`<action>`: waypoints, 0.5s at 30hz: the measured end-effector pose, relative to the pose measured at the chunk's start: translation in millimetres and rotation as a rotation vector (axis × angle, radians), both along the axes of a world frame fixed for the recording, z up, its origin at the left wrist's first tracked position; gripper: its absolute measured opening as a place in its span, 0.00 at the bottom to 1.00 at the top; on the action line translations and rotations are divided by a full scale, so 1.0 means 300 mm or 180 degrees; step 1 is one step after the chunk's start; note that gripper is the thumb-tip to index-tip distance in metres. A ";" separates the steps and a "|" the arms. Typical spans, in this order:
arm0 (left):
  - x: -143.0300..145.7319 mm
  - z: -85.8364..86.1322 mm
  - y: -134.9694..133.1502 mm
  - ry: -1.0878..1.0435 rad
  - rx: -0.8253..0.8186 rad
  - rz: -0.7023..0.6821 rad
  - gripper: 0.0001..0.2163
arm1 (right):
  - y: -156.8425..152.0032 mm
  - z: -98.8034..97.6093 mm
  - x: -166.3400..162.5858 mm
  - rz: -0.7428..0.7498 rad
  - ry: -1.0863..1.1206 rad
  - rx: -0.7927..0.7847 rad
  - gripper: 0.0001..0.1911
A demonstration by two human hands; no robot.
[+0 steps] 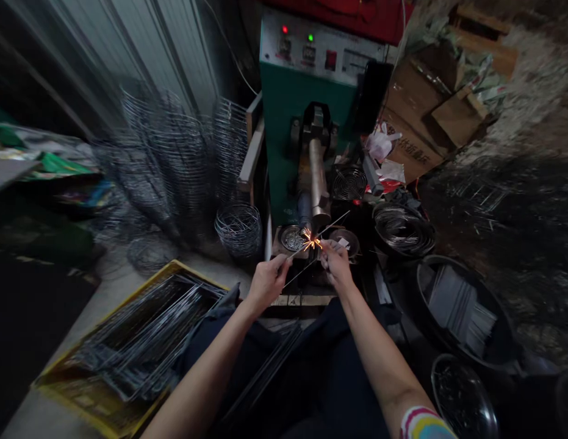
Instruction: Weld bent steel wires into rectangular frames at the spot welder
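Orange sparks [312, 239] fly at the tip of the welding machine's electrode arm [318, 177], right between my two hands. My left hand [269, 281] is closed in a pinch on a thin metal wire that runs toward the sparks. Just right of the sparks, my right hand [336, 265] pinches a thin metal rod [334, 223], whose far end sticks out up and to the right. Whether the wires are joined at the sparks I cannot tell. A round dish of small metal bits [293, 238] sits beside the electrode, left of the sparks.
The green welding machine [284, 140] stands ahead. At left are stacked wire baskets [174, 146] and a yellow crate [105, 396] of bent wire frames. To the right lie a wire coil [402, 228], a black tub [425, 274] of flat strips and a metal bowl [464, 396].
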State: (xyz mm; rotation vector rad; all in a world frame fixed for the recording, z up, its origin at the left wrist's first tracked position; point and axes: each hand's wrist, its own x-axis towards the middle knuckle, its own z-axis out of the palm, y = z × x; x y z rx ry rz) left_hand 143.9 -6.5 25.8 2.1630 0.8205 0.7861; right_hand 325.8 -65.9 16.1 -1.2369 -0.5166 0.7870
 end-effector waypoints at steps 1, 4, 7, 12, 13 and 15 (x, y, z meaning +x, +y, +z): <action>-0.001 -0.002 0.003 -0.0015 -0.0033 -0.0010 0.14 | -0.004 0.002 0.007 0.0058 -0.0033 -0.0055 0.21; 0.000 -0.007 0.013 -0.0025 -0.0001 0.0020 0.14 | -0.041 0.010 0.029 0.0174 -0.0218 -0.0201 0.21; 0.010 0.000 0.018 0.0101 0.0239 0.0002 0.16 | -0.134 0.011 0.032 0.0244 -0.0546 -0.0565 0.22; -0.034 0.028 -0.013 0.0907 0.0966 -0.0062 0.13 | -0.368 -0.014 -0.020 0.1002 -0.0967 -0.1390 0.24; -0.071 0.023 -0.018 0.1092 0.1071 -0.0162 0.12 | -0.411 -0.022 -0.029 0.1143 -0.1061 -0.1544 0.24; -0.191 -0.006 -0.028 0.1295 0.1066 -0.0329 0.10 | -0.482 -0.038 -0.038 0.1322 -0.1115 -0.1758 0.24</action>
